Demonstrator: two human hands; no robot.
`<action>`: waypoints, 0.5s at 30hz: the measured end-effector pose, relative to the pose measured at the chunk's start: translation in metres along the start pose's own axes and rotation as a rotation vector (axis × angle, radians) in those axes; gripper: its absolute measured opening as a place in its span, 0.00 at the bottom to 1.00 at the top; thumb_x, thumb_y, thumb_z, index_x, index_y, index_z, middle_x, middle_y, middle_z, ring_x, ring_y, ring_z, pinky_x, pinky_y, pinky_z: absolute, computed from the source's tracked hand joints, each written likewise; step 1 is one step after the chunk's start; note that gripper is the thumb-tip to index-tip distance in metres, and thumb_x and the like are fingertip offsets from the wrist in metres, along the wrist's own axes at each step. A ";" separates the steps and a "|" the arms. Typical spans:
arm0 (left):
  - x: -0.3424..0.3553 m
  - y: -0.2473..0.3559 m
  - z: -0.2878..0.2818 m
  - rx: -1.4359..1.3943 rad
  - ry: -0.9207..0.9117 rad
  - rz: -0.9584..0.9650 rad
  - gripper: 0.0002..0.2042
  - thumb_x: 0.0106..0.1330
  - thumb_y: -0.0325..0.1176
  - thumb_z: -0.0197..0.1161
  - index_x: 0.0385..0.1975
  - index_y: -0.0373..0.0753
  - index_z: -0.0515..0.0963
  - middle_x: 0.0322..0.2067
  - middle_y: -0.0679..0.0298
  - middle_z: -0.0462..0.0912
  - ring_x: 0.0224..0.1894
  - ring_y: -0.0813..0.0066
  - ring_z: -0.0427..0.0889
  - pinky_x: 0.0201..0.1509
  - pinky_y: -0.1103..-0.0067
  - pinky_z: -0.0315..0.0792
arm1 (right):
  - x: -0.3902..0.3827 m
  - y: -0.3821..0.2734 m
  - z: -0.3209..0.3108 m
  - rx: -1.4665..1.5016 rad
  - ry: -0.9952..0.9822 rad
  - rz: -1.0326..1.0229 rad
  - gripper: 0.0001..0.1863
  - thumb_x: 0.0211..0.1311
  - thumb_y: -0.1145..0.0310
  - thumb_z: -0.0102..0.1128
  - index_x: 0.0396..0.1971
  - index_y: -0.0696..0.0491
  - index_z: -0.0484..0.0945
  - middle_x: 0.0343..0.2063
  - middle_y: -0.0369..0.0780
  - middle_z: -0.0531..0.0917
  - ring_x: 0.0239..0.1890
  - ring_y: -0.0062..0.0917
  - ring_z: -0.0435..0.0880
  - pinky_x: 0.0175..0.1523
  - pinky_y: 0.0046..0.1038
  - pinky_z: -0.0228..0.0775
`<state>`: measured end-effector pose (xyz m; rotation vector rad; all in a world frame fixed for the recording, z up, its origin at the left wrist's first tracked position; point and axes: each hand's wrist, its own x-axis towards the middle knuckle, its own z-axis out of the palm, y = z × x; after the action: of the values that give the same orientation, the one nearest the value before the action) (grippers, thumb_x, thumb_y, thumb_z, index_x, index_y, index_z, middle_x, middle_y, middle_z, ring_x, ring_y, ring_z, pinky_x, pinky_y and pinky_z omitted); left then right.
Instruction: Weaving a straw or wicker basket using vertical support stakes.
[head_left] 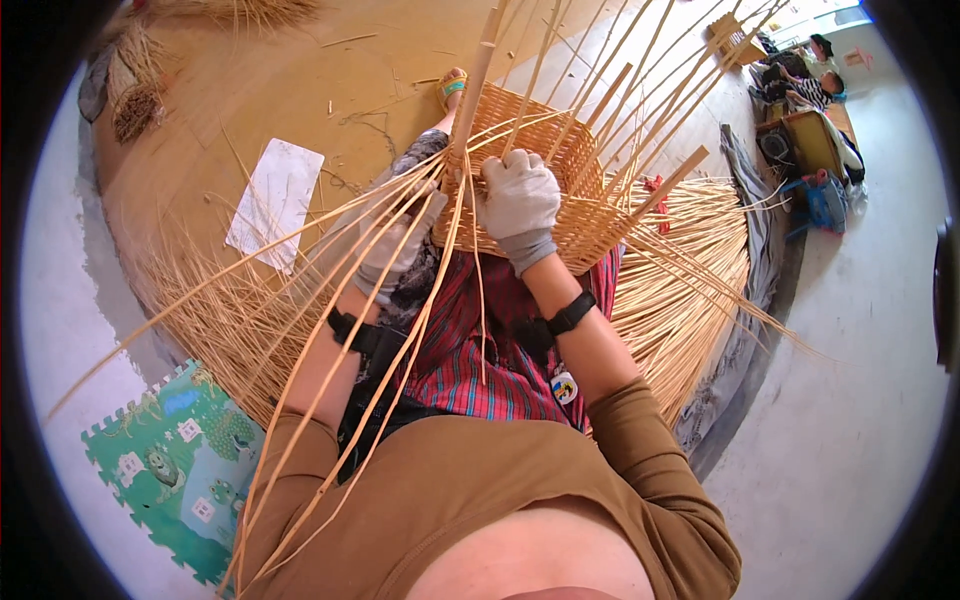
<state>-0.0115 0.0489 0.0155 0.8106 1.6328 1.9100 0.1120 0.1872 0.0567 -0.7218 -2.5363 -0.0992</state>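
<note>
A half-woven wicker basket [585, 225] rests tilted on my lap, with long loose strands and a few flat wooden stakes [478, 80] standing up from its walls. My right hand [522, 198], in a white-grey work glove, is closed at the basket's near edge, its fingers curled around a wicker strand. At the left corner, my left hand [392, 252], gloved too, is closed among a bunch of wicker strands [425, 300] that fan out toward my left side. These strands cross in front of it and partly hide its fingers.
Cut wicker strands lie in a large pile [690, 280] at right and another [225, 320] at left. A white sheet [275, 200] and a green foam mat [180, 460] are on the left floor. Far right are people [800, 80] and a blue stool [825, 205].
</note>
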 end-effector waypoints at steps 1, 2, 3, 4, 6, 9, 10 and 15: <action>0.006 -0.005 -0.007 -0.095 -0.066 -0.028 0.14 0.67 0.36 0.72 0.46 0.33 0.82 0.39 0.63 0.87 0.40 0.77 0.84 0.45 0.81 0.78 | -0.002 -0.003 -0.002 0.021 0.038 0.009 0.13 0.56 0.55 0.70 0.25 0.48 0.81 0.29 0.40 0.75 0.35 0.39 0.80 0.35 0.41 0.73; 0.013 -0.010 -0.014 -0.189 -0.136 -0.057 0.15 0.67 0.37 0.71 0.47 0.34 0.81 0.40 0.63 0.87 0.40 0.78 0.84 0.45 0.81 0.78 | -0.012 -0.003 0.003 0.139 0.121 0.058 0.09 0.58 0.58 0.70 0.30 0.48 0.84 0.29 0.40 0.77 0.35 0.38 0.80 0.36 0.41 0.74; 0.022 -0.015 -0.023 -0.280 -0.194 -0.084 0.16 0.68 0.38 0.71 0.48 0.34 0.81 0.40 0.63 0.87 0.41 0.79 0.84 0.45 0.82 0.78 | -0.021 -0.012 -0.006 0.140 0.119 0.058 0.09 0.58 0.58 0.70 0.30 0.48 0.84 0.29 0.40 0.77 0.35 0.38 0.80 0.36 0.41 0.74; 0.030 -0.019 -0.032 -0.372 -0.251 -0.112 0.17 0.68 0.38 0.71 0.48 0.34 0.80 0.41 0.63 0.86 0.41 0.80 0.83 0.45 0.83 0.78 | -0.035 -0.024 -0.021 0.323 0.073 0.072 0.09 0.59 0.59 0.69 0.35 0.47 0.85 0.29 0.40 0.78 0.34 0.38 0.81 0.36 0.41 0.74; 0.051 -0.019 -0.047 -0.309 -0.448 -0.068 0.13 0.68 0.36 0.70 0.46 0.35 0.81 0.46 0.60 0.84 0.46 0.77 0.82 0.48 0.81 0.78 | -0.035 -0.043 -0.050 0.563 -0.060 0.010 0.13 0.60 0.59 0.69 0.44 0.44 0.85 0.28 0.40 0.80 0.32 0.38 0.82 0.35 0.41 0.75; 0.063 -0.010 -0.039 -0.470 -0.671 -0.271 0.11 0.67 0.32 0.72 0.45 0.38 0.80 0.48 0.60 0.83 0.49 0.75 0.83 0.52 0.78 0.79 | -0.015 -0.074 -0.061 0.678 -0.133 -0.133 0.19 0.58 0.55 0.70 0.49 0.43 0.83 0.24 0.40 0.79 0.29 0.42 0.82 0.32 0.41 0.75; 0.068 -0.009 -0.036 -0.485 -0.675 -0.310 0.14 0.67 0.33 0.71 0.49 0.38 0.78 0.43 0.62 0.83 0.45 0.77 0.82 0.48 0.81 0.78 | -0.015 -0.076 -0.052 0.618 -0.235 -0.166 0.18 0.56 0.52 0.71 0.41 0.46 0.82 0.24 0.41 0.79 0.30 0.42 0.82 0.32 0.42 0.75; 0.082 0.008 -0.017 -0.229 -0.726 -0.054 0.29 0.65 0.28 0.72 0.65 0.41 0.68 0.41 0.68 0.81 0.42 0.81 0.81 0.48 0.85 0.79 | -0.025 -0.073 -0.069 0.584 -0.159 -0.086 0.18 0.58 0.50 0.69 0.27 0.49 0.76 0.22 0.42 0.78 0.28 0.40 0.82 0.30 0.42 0.73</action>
<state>-0.0814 0.0938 0.0311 1.1657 0.9635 1.4679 0.1232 0.0990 0.1095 -0.3961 -2.5435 0.6662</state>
